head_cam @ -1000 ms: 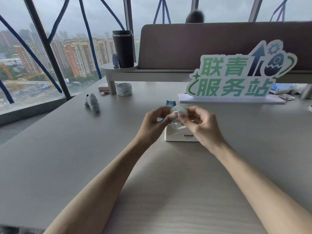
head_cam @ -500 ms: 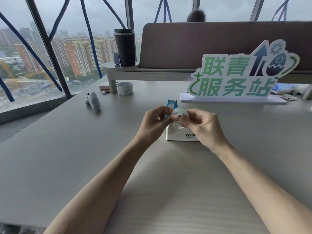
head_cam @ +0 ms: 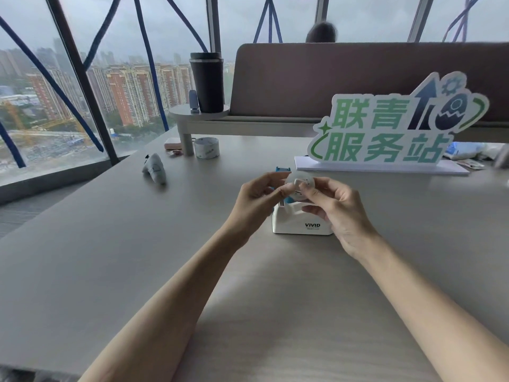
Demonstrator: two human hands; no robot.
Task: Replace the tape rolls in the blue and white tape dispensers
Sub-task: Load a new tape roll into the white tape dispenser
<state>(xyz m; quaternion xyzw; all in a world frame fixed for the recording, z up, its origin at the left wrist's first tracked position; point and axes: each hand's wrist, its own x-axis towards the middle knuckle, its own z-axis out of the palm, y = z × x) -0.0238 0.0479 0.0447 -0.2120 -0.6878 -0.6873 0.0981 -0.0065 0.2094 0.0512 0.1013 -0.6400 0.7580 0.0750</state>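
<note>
Since the earlier frame the hands have barely shifted, the roll turned slightly between them. Left hand [head_cam: 257, 195] and right hand [head_cam: 334, 208] both pinch the clear tape roll [head_cam: 298, 186] above the white dispenser [head_cam: 298, 224] on the desk [head_cam: 110, 244]; blue dispenser [head_cam: 283, 170] just behind.

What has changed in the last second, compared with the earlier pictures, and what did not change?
Very little changed. Both hands still hold the small tape roll above the white dispenser; the left hand and right hand only shifted their fingers slightly on it, as if turning it. Nothing was picked up or let go. The blue dispenser behind, the larger tape roll and the sign stayed in place.
</note>
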